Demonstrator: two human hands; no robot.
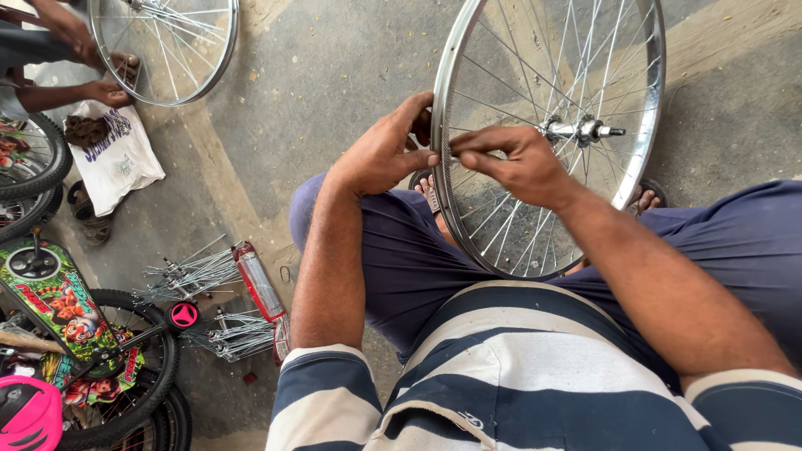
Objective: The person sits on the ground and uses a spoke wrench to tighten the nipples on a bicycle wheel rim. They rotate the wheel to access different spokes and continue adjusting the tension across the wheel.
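- Fingers (434, 159) first: your left hand (380, 154) has its thumb and forefinger pinched narrow on the rim (441, 100) of the bicycle wheel (547, 134), and your right hand (514, 163) pinches a thin spoke right at the same spot. So both hands are closed on small stuff, tips nearly touching.
- Wheel stands upright between your knees, bottom edge down by your sandalled feet on the concrete floor (334, 75).
- Looks to me like you're mid-lacing, seating a spoke end at the rim. Next move probably wants a steady rim hand and a fine twist from the right, no yanking.
- Materials: shiny chromed steel rim, smooth and curved; skinny wire spokes crossing; threaded axle (585, 129) poking out of the hub.
- Off to your left, loose spoke bundles (196, 271) lie on the floor, and another person (75, 50) works a second wheel (167, 46).
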